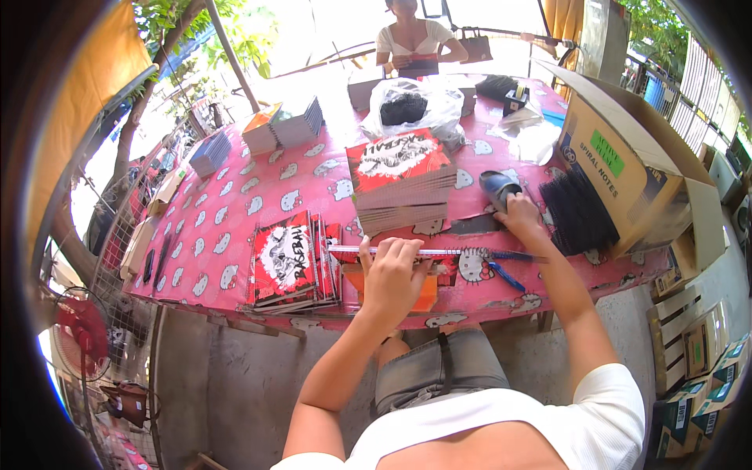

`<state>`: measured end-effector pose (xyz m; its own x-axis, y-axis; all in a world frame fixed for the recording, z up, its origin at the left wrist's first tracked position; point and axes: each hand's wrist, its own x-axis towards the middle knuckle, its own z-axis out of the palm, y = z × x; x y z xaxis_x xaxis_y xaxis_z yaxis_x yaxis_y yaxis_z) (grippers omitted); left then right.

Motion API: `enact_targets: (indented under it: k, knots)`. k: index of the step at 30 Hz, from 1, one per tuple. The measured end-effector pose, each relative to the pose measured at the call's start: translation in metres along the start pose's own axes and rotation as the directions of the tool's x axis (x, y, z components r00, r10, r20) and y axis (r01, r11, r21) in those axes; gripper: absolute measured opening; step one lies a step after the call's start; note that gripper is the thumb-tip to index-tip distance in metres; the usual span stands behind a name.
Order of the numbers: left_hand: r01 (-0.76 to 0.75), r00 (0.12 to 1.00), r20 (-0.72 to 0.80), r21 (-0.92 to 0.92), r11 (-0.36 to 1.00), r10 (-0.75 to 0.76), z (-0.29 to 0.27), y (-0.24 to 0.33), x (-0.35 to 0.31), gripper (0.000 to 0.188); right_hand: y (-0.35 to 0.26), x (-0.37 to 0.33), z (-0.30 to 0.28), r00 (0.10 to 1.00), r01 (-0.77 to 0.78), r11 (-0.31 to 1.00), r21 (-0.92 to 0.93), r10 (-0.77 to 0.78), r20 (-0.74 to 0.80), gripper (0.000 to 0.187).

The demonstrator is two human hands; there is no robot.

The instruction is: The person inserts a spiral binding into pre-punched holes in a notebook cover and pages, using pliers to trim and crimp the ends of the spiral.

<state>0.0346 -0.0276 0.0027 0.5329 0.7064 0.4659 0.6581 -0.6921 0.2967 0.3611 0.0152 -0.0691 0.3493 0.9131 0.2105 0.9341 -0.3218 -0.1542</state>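
Note:
My left hand [392, 274] is closed on a thin notebook [439, 252], held edge-up near the table's front. A dark spiral coil [513, 255] sticks out from the notebook's right end. To the right, my right hand [520, 215] is wrapped round a grey-blue rounded tool [498, 185] whose kind I cannot make out. Below the coil lies a blue-handled hand tool [507, 276]. Left of my left hand sit several red-covered notebooks [286, 262]. Beyond it rises a taller stack of red-covered notebooks [399, 168]. Something orange [423, 298] shows beneath my left hand.
A bundle of black coils [578, 211] lies beside a large open carton [607, 129] at right. Plastic bags [439, 106] and more notebook stacks [294, 125] stand farther back on the pink patterned table [200, 251]. Another person [411, 39] sits across. A red fan [82, 337] stands at left.

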Motion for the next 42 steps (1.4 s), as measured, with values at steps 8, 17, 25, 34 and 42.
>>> enact_targets:
  k: [8, 17, 25, 34, 42]
  knots:
    - [-0.052, 0.934, -0.356, -0.05, 0.997, 0.031, 0.01, -0.008, 0.002, 0.03, -0.046, -0.049, -0.042, 0.971, 0.207, -0.596, 0.776, 0.025, -0.24, 0.038]
    - [-0.003, 0.94, -0.335, -0.182, 0.983, -0.059, 0.013, -0.007, 0.004, 0.029, -0.066, -0.05, -0.06, 0.805, 0.349, 0.228, 0.909, -0.57, -0.166, 0.032]
    - [0.068, 0.932, -0.347, -0.117, 0.991, -0.105, 0.0, -0.004, 0.008, 0.036, -0.068, -0.024, -0.052, 0.823, 0.523, 0.625, 0.579, -0.548, -0.151, 0.036]
    - [0.185, 0.943, -0.235, -0.224, 0.957, -0.237, -0.012, -0.039, 0.005, 0.035, -0.108, -0.031, -0.07, 0.839, 0.136, 0.273, 0.952, -0.542, 0.035, 0.045]
    - [0.255, 0.893, -0.353, -0.115, 0.96, -0.28, -0.011, -0.062, -0.007, 0.053, -0.131, -0.021, -0.062, 0.755, 0.103, 0.066, 0.993, -0.655, -0.034, 0.044]
